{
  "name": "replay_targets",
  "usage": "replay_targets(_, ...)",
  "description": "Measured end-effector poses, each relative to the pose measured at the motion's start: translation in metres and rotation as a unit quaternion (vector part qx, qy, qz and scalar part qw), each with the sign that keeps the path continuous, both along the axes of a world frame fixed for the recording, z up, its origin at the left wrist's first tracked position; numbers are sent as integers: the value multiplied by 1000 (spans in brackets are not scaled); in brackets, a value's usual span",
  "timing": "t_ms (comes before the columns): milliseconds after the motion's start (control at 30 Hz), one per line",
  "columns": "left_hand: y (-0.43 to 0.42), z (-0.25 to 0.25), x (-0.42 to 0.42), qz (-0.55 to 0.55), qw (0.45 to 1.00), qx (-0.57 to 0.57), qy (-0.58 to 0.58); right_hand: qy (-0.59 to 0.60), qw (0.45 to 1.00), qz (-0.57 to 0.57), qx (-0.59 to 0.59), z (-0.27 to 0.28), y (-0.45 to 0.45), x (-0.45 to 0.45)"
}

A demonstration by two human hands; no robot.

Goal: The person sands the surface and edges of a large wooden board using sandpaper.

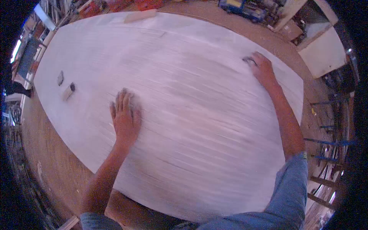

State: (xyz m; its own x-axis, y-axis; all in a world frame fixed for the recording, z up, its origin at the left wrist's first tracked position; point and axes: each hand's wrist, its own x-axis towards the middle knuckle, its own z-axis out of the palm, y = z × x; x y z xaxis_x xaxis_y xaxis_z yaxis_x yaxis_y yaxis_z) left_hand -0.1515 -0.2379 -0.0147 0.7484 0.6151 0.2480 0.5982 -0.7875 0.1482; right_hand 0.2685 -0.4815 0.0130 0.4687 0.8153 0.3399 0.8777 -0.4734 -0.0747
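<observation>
A large white panel (184, 153) with long pale streaks and ridges fills the middle of the view. On its left half my left hand (125, 117) lies flat, fingers stretched out, with grey dust on the fingers. My right hand (262, 69) is at the panel's far right, its fingers closed round a small dark-edged thing (247, 60) pressed to the surface. Blur and the fingers hide what kind of thing it is. Left of my left hand, a small pale cylinder (69, 92) with a dark end and a small grey flat piece (60, 78) lie on the panel.
The panel rests on a brown wooden surface (51, 153) that shows around its edges. A thin tan piece (140, 16) lies at the far edge. A blue box of tools (241, 9) stands at the back, with an open pale cabinet (324, 51) to its right.
</observation>
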Motion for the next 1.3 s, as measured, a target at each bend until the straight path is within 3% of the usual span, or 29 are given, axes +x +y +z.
replay_targets(100, -2, -3, 2, 9, 999, -36, -15, -20, 994, 97, 54, -16, 115, -25)
replay_targets(167, -1, 9, 6, 3, 998, -53, -14, -9, 997, 68, 16, -11, 201, -44)
replay_targets(267, 6, 0, 1, -4, 997, -70, -28, -41, 992, 94, 77, -42, 331, -68)
replay_targets(333, 0, 0, 2, -5, 997, -73, -30, -59, 987, 109, 104, -42, 360, -81)
replay_targets(433, -3, 8, 5, -9, 996, -85, -38, -64, 981, 110, 147, -41, 349, -80)
replay_targets(500, 0, 6, 5, -16, 996, -81, -32, -58, 990, 104, 72, -52, 301, -47)
replay_targets(533, 0, 3, 3, -17, 997, -77, -18, 39, 992, 102, 66, -38, 246, -46)
replay_targets(633, 5, 1, -2, -25, 996, -78, -40, -48, 997, 44, 51, -43, 86, 2)
replay_targets(667, 7, 0, -3, -27, 995, -83, -42, 110, 994, -11, 0, 4, 54, -24)
replay_targets(700, 9, -1, -3, -33, 995, -82, -38, -47, 999, -18, -18, 0, 15, -16)
replay_targets(733, 10, -2, -4, -37, 996, -80, -33, -14, 997, -75, 7, -7, -3, -3)
replay_targets(833, 10, 4, -3, -59, 992, -111, -19, 57, 997, -50, -25, 9, 42, -22)
replay_targets(900, 5, 12, -1, -56, 991, -122, -23, 59, 998, -7, 6, 0, 117, -37)
replay_targets(933, 5, 15, -1, -58, 989, -132, -30, -113, 986, 102, 62, -21, 161, -33)
replay_targets(967, 2, 21, 1, -52, 991, -123, -27, -101, 981, 85, 141, -45, 213, -32)
replay_targets(1000, 0, 24, 4, -50, 991, -125, -24, 12, 996, 34, 84, -30, 269, -58)
replay_targets(1067, 0, 24, 1, -51, 992, -115, -25, -41, 991, 30, 123, -42, 357, -82)
replay_targets(1100, -1, 24, 0, -46, 993, -109, -16, -21, 998, 42, 52, -37, 383, -89)
replay_targets(1167, -1, 31, 5, -51, 993, -103, -7, 9, 997, 22, 67, -10, 365, -99)
replay_targets(1233, 1, 27, 3, -41, 993, -111, -4, -23, 993, 73, 88, -37, 331, -64)
replay_targets(1300, 5, 29, 0, -50, 993, -110, -12, -64, 976, 126, 166, -46, 236, -30)
